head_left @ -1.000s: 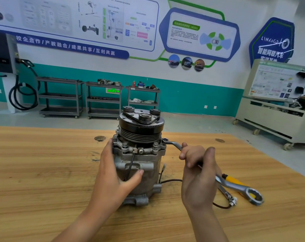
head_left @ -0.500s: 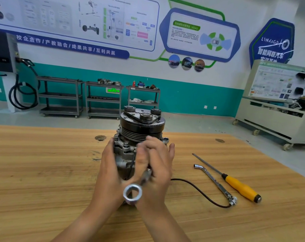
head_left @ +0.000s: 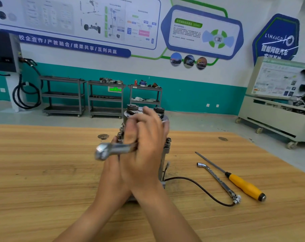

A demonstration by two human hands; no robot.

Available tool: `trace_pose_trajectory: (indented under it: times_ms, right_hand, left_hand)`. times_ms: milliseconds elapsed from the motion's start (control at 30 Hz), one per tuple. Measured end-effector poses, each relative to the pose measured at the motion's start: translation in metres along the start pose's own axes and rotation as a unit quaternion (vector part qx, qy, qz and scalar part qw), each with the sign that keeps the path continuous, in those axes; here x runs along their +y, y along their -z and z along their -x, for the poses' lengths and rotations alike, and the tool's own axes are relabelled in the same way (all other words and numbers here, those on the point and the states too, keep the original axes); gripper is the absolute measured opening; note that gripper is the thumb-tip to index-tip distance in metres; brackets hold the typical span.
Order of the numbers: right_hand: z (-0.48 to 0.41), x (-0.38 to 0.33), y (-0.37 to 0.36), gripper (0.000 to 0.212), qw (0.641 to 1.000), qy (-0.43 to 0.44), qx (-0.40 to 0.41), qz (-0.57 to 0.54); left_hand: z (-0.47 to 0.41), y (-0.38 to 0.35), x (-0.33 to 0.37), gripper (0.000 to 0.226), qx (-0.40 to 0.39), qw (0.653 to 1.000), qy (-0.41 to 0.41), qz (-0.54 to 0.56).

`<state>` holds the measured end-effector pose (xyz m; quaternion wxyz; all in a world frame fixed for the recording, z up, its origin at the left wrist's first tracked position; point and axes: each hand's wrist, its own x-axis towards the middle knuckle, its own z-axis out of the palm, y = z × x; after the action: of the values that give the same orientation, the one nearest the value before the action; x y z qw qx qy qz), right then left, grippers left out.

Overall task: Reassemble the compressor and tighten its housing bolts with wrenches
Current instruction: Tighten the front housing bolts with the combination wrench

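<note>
In the middle of the surface (head_left: 43, 172): the compressor (head_left: 166, 145) stands upright. Two hands hide most of it.
Above the hands: the compressor's round top (head_left: 132, 107) peeks out.
Right hand (head_left: 144, 154): it is in front of the compressor and looks blurry. Its fingers (head_left: 141, 119) are curled round the handle of the wrench (head_left: 106, 151).
Wrench: it is shiny and lies sideways. Its ring end sticks out to the left of the hands. Its other end is hidden behind the right hand.
Left hand (head_left: 109, 173): it is partly behind the right hand, by the compressor's left side. I cannot tell if its fingers are wide or gripping, because they are covered.
Black wire (head_left: 200, 188): it runs from the bottom of the compressor to the right and ends in a small plug (head_left: 236, 199).
Bent tool (head_left: 216, 178): it is silver and lies flat, with one end just beside the plug.
Screwdriver (head_left: 244, 187): it has a yellow handle and lies just beside the bent tool.
By the back wall: three grey carts (head_left: 62, 95) stand on the floor.
Far right: a pale machine (head_left: 270, 116) on wheels.
</note>
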<state>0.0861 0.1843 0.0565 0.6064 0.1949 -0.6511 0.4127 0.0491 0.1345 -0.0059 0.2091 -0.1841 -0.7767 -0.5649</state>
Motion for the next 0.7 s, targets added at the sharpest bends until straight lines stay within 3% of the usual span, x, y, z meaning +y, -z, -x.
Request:
trace_pose_trajectory:
  times_ms: [100, 167, 267, 400, 600, 700]
  right_hand:
    - [-0.031, -0.003, 0.024, 0.048, 0.957, -0.094, 0.058, -0.268]
    - [-0.059, 0.005, 0.044, 0.047, 0.876, -0.264, 0.069, -0.397]
    - [-0.089, 0.043, 0.067, 0.055, 0.763, -0.422, 0.107, -0.477]
    - [-0.104, 0.098, 0.071, 0.052, 0.637, -0.535, 0.156, -0.533]
    - [-0.106, 0.143, 0.061, 0.052, 0.596, -0.58, 0.136, -0.538]
    - [-0.109, 0.15, 0.053, 0.054, 0.58, -0.6, 0.085, -0.544]
  left_hand:
    - [0.006, 0.002, -0.004, 0.088, 0.041, 0.998, -0.02, -0.03]
    - [0.016, 0.003, -0.005, 0.095, 0.065, 0.996, -0.036, -0.043]
    - [0.018, 0.004, -0.008, 0.095, 0.063, 0.995, -0.049, -0.051]
    - [0.017, 0.004, -0.008, 0.099, 0.055, 0.997, -0.037, -0.048]
    - [0.016, 0.004, -0.007, 0.101, 0.056, 0.997, -0.029, -0.049]
    - [0.017, 0.005, -0.006, 0.102, 0.052, 0.997, -0.023, -0.055]
